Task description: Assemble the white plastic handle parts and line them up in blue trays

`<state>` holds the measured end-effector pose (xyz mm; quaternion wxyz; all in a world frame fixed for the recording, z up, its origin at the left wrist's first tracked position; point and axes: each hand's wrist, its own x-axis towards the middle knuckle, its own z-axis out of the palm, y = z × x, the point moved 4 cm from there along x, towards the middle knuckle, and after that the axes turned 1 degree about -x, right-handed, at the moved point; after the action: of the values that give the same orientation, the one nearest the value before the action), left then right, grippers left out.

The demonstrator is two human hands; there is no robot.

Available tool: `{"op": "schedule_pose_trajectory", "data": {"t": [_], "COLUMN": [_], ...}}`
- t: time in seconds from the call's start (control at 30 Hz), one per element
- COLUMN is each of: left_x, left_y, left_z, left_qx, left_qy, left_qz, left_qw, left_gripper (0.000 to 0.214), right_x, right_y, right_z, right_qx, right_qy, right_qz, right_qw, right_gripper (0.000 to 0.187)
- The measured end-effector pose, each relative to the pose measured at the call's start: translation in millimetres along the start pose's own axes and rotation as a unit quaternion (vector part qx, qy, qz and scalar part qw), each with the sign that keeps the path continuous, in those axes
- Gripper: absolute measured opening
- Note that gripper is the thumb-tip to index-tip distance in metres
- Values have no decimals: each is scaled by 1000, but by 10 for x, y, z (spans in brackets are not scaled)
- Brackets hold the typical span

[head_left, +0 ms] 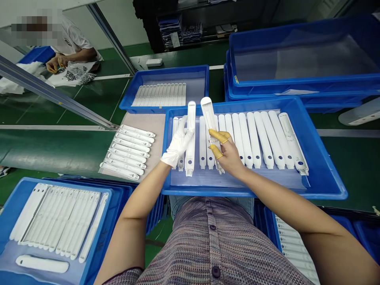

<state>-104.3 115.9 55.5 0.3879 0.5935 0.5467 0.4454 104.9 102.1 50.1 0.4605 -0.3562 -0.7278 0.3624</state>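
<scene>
My left hand (pixel 178 145), in a white glove, is closed around a long white plastic strip (pixel 190 136) that it holds upright over the blue tray (pixel 323 174) in front of me. My right hand (pixel 225 152), with yellow finger cots, grips a second white strip (pixel 210 118), tilted slightly left. Both strips stand above a row of several identical white strips (pixel 261 138) lying side by side on a clear sheet in the tray.
More white strips lie on a cardboard sheet (pixel 142 126) to the left, in a far blue tray (pixel 166 93) and in a near-left tray (pixel 56 221). Stacked blue bins (pixel 299 59) stand at the back right. Another person's hands (pixel 56 63) work at the far left.
</scene>
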Motion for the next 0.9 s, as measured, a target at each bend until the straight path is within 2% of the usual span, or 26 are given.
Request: {"op": "schedule_pose_trajectory", "data": {"t": [0.1, 0.17, 0.27, 0.33, 0.43, 0.53, 0.6, 0.67, 0.73, 0.8, 0.9], "left_x": [160, 250, 329, 351, 369, 359, 316, 240, 159, 108, 96], "left_y": [-226, -375, -487, -461, -249, 142, 453, 765, 972, 1041, 1009], "left_z": [-84, -101, -107, -107, -135, -188, -187, -163, -141, -124, -104], "left_qx": [133, 178, 205, 209, 193, 134, 39, -23, -40, -54, -90], "left_qy": [-43, -65, -50, -23, 29, 72, 56, 36, 45, 67, 80], "left_qz": [-19, -45, -58, -42, -2, 21, 38, 93, 133, 133, 108], "left_qw": [990, 981, 976, 977, 981, 988, 997, 995, 989, 987, 987], "left_gripper": [70, 64, 57, 50, 43, 53, 58, 47, 37, 35, 41], "right_x": [21, 28, 17, 2, -16, -29, -38, -48, -60, -71, -84], "right_y": [88, 147, 189, 177, 101, -13, -76, -118, -149, -175, -199], "right_z": [21, 32, 31, 19, 1, -3, -3, -1, 6, 14, 25], "right_qx": [4, 2, -2, -11, -40, -73, -84, -89, -90, -85, -58], "right_qy": [-5, -9, -22, -29, -42, -45, -38, -35, -39, -47, -55], "right_qz": [20, 34, 43, 39, 5, -66, -105, -128, -143, -151, -154], "right_qw": [1000, 999, 999, 999, 998, 994, 990, 987, 985, 984, 985], "right_gripper": [53, 54, 54, 52, 52, 56, 58, 57, 57, 59, 65]}}
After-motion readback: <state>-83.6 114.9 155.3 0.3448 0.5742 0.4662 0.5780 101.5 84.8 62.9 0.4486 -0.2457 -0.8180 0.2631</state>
